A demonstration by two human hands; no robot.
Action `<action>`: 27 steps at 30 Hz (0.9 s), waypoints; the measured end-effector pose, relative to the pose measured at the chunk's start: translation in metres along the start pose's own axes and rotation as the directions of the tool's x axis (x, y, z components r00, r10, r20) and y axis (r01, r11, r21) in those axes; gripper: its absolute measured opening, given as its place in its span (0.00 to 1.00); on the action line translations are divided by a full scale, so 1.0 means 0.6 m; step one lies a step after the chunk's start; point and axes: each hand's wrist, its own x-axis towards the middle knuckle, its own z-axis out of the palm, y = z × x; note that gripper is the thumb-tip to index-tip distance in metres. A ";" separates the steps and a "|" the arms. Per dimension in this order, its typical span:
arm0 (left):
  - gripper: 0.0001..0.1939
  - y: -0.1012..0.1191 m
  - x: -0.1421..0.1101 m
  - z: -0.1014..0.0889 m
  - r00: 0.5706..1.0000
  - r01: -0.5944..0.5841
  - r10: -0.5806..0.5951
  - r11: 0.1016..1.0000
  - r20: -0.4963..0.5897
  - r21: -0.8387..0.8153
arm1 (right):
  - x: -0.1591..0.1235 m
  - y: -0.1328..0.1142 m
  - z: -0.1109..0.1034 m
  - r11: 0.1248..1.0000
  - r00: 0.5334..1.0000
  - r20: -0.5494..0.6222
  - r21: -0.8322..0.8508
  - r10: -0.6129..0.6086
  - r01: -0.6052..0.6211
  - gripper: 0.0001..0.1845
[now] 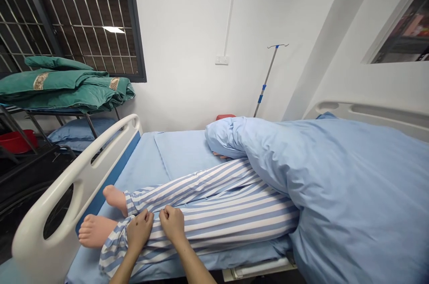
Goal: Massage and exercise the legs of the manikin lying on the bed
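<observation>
On the bed lies a figure in blue-and-white striped trousers (214,217), with the upper body hidden under a light blue quilt (348,185). My left hand (140,230) is closed on the trouser fabric just above the nearer bare foot (95,231). Beside it, my right hand (172,223) grips the fabric of the same striped trousers, slightly higher up the legs. The other bare foot (114,199) rests just above my left hand. A few fingers (221,156) show beneath the quilt's far edge.
A white bed rail (83,177) runs along the left side, and a headboard (368,112) stands at the right. Beyond are an IV pole (266,81), folded green quilts on a rack (60,87), a blue pillow (80,132) and a red basin (16,141).
</observation>
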 end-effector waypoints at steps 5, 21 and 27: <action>0.13 0.007 -0.002 -0.008 0.989 0.144 -0.149 0.964 -0.003 -0.221 | 0.006 -0.003 -0.005 0.999 1.000 0.013 0.039 -0.007 0.007 0.15; 0.15 -0.055 0.002 0.001 0.996 -0.074 0.052 0.926 -0.068 -0.371 | 0.009 -0.001 -0.004 0.995 1.000 0.022 0.094 0.010 -0.012 0.17; 0.17 -0.071 -0.002 0.001 0.988 -0.150 0.144 0.980 -0.056 -0.131 | 0.006 -0.002 -0.003 0.998 0.999 0.032 0.059 -0.002 0.000 0.15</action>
